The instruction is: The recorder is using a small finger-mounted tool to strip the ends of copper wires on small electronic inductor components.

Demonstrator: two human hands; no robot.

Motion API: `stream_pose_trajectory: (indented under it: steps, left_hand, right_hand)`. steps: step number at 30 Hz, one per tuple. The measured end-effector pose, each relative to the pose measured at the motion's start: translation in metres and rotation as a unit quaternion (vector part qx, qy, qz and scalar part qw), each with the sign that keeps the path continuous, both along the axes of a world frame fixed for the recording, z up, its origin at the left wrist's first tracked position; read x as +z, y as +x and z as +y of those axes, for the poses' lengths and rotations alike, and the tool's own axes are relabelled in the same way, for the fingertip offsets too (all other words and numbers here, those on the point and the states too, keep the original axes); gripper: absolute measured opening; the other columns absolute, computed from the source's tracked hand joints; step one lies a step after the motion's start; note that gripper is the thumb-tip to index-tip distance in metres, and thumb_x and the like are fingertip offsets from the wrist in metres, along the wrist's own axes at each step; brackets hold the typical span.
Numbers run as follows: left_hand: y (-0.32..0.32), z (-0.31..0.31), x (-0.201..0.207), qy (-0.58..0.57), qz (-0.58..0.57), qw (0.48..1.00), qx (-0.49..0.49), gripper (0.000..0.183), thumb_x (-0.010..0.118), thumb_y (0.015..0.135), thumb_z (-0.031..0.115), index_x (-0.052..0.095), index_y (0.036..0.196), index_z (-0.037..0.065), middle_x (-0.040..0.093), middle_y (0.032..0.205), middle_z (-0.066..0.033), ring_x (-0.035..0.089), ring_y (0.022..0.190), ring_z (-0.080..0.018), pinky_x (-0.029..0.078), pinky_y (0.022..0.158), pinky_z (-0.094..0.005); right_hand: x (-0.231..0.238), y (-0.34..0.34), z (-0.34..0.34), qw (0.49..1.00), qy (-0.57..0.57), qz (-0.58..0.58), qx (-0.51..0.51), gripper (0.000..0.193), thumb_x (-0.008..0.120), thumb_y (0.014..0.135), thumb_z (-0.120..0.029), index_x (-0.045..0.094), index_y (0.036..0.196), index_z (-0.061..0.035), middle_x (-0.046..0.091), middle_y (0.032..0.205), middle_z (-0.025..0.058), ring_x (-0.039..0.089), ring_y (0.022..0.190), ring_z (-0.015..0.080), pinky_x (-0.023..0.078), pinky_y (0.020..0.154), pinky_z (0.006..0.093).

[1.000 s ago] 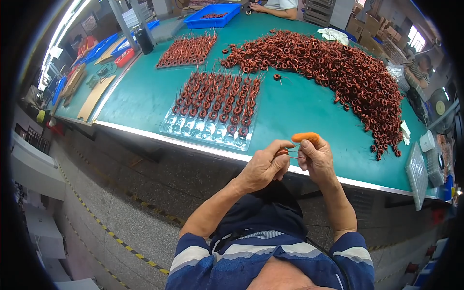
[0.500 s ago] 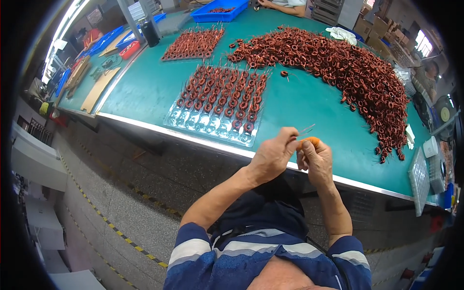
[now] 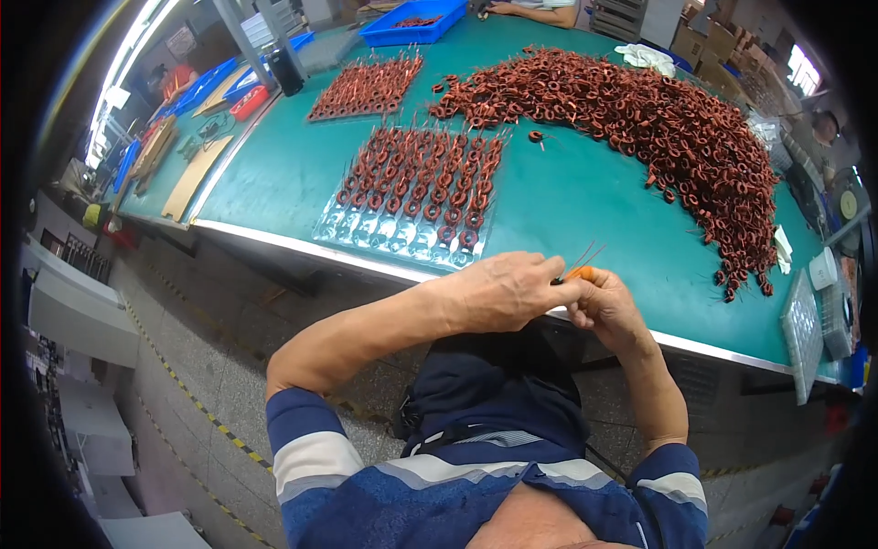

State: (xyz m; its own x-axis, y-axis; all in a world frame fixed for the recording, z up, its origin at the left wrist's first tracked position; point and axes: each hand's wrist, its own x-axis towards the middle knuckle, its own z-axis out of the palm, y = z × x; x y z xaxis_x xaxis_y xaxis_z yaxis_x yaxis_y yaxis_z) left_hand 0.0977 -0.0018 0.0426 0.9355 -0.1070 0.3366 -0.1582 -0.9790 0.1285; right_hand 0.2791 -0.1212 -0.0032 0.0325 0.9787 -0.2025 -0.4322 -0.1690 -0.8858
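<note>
My left hand point(image 3: 512, 288) and my right hand point(image 3: 611, 306) meet just over the table's near edge. Their fingers are pinched together on a small copper-wire ring coil, mostly hidden by the fingertips. Two thin wire leads point(image 3: 590, 258) poke up from between them. An orange cover point(image 3: 585, 274) wraps a finger of my right hand. To the left of my hands lies a clear plastic tray point(image 3: 366, 240) holding rows of reddish ring coils point(image 3: 416, 178) with upright leads; pockets along its near side are bare.
A big heap of ring coils point(image 3: 631, 119) curves across the right of the green table point(image 3: 274, 183). One loose coil point(image 3: 536, 136) lies apart. Behind are a second filled tray point(image 3: 366, 87) and a blue bin point(image 3: 412, 23). Clear trays point(image 3: 801, 339) lean at the right edge.
My left elbow has swung out to the left and the left hand has turned flatter over the coil. The leads now point more upright. My right hand has shifted slightly.
</note>
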Motion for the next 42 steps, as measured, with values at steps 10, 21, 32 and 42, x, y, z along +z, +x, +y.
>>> stream_pose_trajectory:
  steps: [10, 21, 32, 42]
  left_hand:
    - [0.006, -0.012, -0.036, 0.027, -0.019, 0.995, 0.097, 0.016, 0.057, 0.088, 0.016, 0.049, 0.094, 0.004, 0.049, 0.076, -0.0093, 0.058, 0.069, -0.0238, 0.05, 0.064, -0.0338]
    - [0.024, -0.03, -0.051, -0.705, -0.217, 0.675, -0.025, 0.018, 0.049, 0.099, 0.01, 0.041, 0.111, 0.0, 0.053, 0.08, -0.0082, 0.059, 0.064, -0.0147, 0.051, 0.058, -0.0266]
    - [0.028, -0.025, -0.061, -0.747, -0.212, 0.627, 0.071, 0.027, 0.049, 0.099, 0.013, 0.051, 0.119, -0.005, 0.056, 0.079, -0.006, 0.057, 0.065, -0.0141, 0.048, 0.06, -0.0263]
    - [0.012, -0.023, -0.065, -0.783, -0.254, 0.565, 0.059, 0.023, 0.048, 0.101, 0.021, 0.052, 0.11, 0.001, 0.053, 0.074, -0.0031, 0.054, 0.062, -0.012, 0.045, 0.056, -0.0248]
  right_hand:
    - [-0.01, 0.002, 0.001, 0.998, -0.049, -0.033, -0.015, 0.019, 0.062, 0.092, -0.018, 0.063, 0.086, -0.0003, 0.056, 0.061, 0.0008, 0.047, 0.047, 0.0058, 0.034, 0.042, 0.019]
    - [0.035, -0.01, 0.006, 0.974, 0.087, -0.174, -0.119, 0.021, 0.061, 0.088, -0.018, 0.065, 0.081, 0.0015, 0.051, 0.058, -0.0009, 0.043, 0.047, 0.0055, 0.033, 0.042, 0.0204]
    - [0.017, -0.016, 0.019, 0.94, 0.109, -0.29, -0.143, 0.022, 0.065, 0.089, -0.019, 0.065, 0.086, 0.0034, 0.059, 0.062, 0.0011, 0.048, 0.05, 0.0048, 0.037, 0.044, 0.0205]
    - [0.015, -0.032, 0.031, 0.939, 0.096, -0.298, -0.139, 0.028, 0.07, 0.088, -0.024, 0.066, 0.088, 0.0032, 0.06, 0.065, 0.0016, 0.053, 0.054, 0.0058, 0.041, 0.047, 0.0206]
